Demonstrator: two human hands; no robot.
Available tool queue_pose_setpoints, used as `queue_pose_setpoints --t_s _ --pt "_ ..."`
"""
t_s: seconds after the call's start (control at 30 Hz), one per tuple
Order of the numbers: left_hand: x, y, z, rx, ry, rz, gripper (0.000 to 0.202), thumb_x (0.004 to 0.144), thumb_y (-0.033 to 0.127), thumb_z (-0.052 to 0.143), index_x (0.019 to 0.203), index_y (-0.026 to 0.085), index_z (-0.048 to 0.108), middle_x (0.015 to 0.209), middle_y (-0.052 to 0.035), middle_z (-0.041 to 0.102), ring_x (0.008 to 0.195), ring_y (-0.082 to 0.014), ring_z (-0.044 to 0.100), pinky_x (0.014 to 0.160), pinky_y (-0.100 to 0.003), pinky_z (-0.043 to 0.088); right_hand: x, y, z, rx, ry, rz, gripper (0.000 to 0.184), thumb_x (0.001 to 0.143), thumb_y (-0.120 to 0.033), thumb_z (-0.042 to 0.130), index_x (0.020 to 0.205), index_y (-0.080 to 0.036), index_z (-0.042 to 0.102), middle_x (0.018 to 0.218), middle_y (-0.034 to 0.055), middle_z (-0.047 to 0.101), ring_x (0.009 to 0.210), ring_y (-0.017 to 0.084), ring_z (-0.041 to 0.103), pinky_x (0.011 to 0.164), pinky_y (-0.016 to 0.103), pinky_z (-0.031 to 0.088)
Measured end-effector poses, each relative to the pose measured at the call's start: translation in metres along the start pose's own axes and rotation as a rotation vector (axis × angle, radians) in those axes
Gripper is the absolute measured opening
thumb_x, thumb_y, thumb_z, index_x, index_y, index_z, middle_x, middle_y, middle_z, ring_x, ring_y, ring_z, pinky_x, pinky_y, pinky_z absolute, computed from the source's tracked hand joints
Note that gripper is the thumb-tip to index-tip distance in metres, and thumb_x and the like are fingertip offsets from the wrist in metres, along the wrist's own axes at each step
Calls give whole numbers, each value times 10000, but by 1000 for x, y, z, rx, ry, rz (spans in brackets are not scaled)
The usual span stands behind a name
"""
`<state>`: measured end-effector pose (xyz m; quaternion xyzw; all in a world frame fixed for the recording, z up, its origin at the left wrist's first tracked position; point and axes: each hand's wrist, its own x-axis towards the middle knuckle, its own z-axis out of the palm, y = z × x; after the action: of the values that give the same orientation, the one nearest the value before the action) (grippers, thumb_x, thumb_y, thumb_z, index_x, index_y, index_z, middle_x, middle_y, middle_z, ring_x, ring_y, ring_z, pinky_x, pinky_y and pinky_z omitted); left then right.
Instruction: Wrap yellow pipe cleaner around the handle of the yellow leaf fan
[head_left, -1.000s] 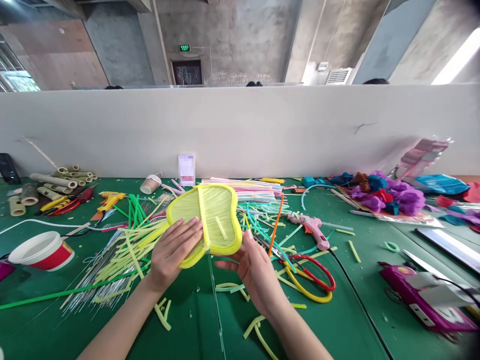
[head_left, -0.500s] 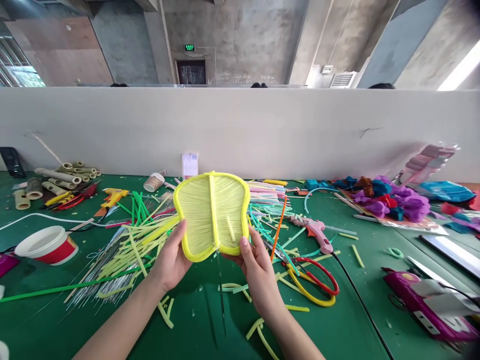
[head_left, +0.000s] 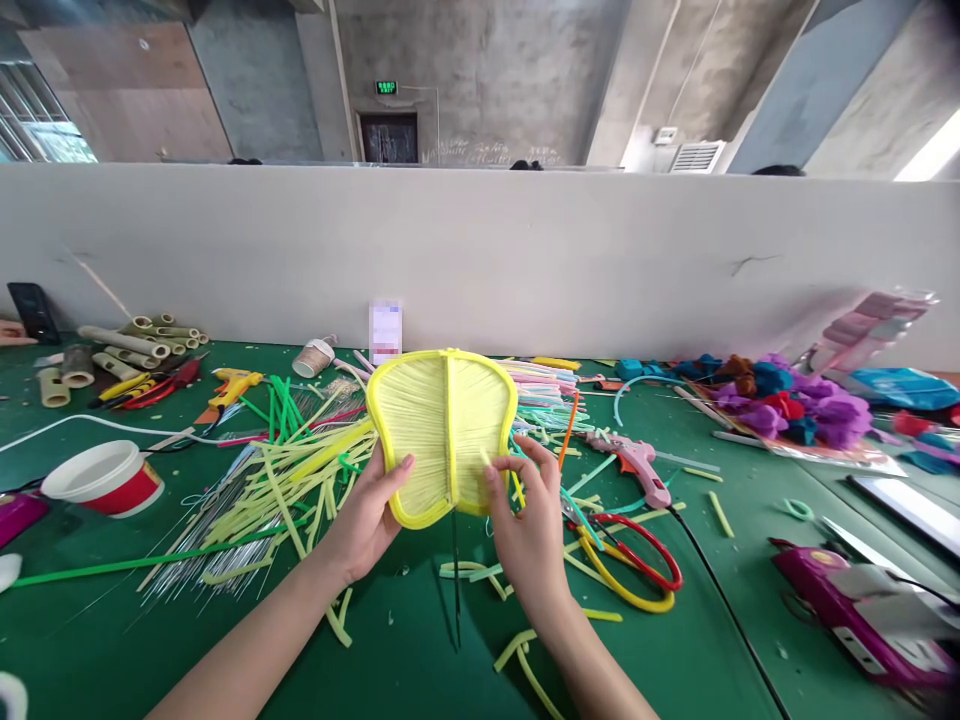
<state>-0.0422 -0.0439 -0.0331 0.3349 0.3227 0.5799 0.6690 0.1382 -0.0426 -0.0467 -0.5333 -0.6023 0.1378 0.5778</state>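
Note:
In front of me stands a yellow fan-shaped panel (head_left: 411, 425), rimmed with bright yellow pipe cleaner and split by a centre rib. A thin dark wire stem (head_left: 457, 590) runs down from its lower middle. My left hand (head_left: 364, 525) grips the panel's lower left edge, thumb on the front and fingers behind. My right hand (head_left: 534, 530) is at the lower right lobe, thumb and index finger pinched on a short pale yellow pipe cleaner piece (head_left: 485, 458) at the panel's face; its other fingers are loosely bent.
Yellow pipe cleaners (head_left: 262, 505) and wires lie left. Scissors (head_left: 645, 597) and a pink glue gun (head_left: 637, 465) lie right, near a purple power strip (head_left: 847, 610). A paper cup (head_left: 105, 480), yellow glue gun (head_left: 232, 385) and bamboo pieces (head_left: 135, 350) stand left. Another person's hand (head_left: 13, 333) shows far left.
My right hand has let go of the panel's lower edge and come round to its front, pinching the short piece that lay on the right lobe. My left hand keeps its hold.

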Motion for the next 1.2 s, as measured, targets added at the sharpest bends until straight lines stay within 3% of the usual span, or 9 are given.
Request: queue_pose_setpoints --t_s 0.1,0.17,0.37,0.57,0.67,0.83,1.0,1.1,1.2 --pt "5 7 -3 2 54 55 567 914 290 656 1435 377 451 1402 -36 612 1189 -245 654 978 -380 575 12 5 -12 32 55 112 265 971 -448 490 931 -212 604 989 102 657 938 257 642 748 403 549" --pt "12 19 -10 -12 156 144 509 910 265 654 1387 369 511 1360 -30 642 1116 -220 690 919 -348 601 19 13 -19 -92 1 137 290 972 -461 469 929 -210 609 862 76 689 782 245 652 665 382 535" --pt "34 61 -52 -41 587 469 251 899 172 622 1108 289 697 1238 -22 707 984 -160 715 744 -227 612 20 26 -16 -275 -183 11 272 904 -360 544 1096 -190 635 1080 127 722 972 293 690 764 444 567" --pt "35 70 -65 -199 700 413 182 928 190 566 1021 209 721 1118 -51 741 851 -137 716 656 -212 589 46 3 1 -373 -414 -158 194 891 -244 593 1048 -177 685 998 87 757 910 255 712 774 386 567" --pt "34 74 -64 -278 721 422 257 975 251 476 1029 194 720 1064 -56 750 769 -127 704 583 -193 561 81 -8 29 -436 -498 -296 197 910 -189 569 1042 -167 714 1007 114 748 952 277 684 838 415 536" --pt "34 86 -74 -361 770 475 319 992 257 407 1107 203 700 977 -43 757 762 -130 699 630 -214 567 114 -22 110 -446 -725 -591 228 918 -106 557 1010 -179 753 1017 135 734 1059 280 604 927 394 482" --pt "33 92 -78 -365 768 481 329 982 225 388 1095 189 695 960 -42 757 727 -122 698 646 -224 569 96 -34 182 -356 -946 -788 156 897 -160 639 937 -236 769 993 66 747 1062 238 609 937 338 479" --pt "32 90 -74 -342 760 478 307 980 243 413 1083 181 696 1001 -52 758 732 -129 700 616 -224 562 80 -41 207 -303 -993 -825 112 909 -258 660 988 -221 730 1087 54 719 1084 222 622 933 371 507" --pt "32 86 -68 -308 756 494 276 964 287 469 1080 178 695 1066 -63 751 806 -154 711 659 -246 575 69 -47 220 -295 -954 -799 227 951 -335 614 1112 -180 660 1185 79 665 1029 209 650 890 415 547"
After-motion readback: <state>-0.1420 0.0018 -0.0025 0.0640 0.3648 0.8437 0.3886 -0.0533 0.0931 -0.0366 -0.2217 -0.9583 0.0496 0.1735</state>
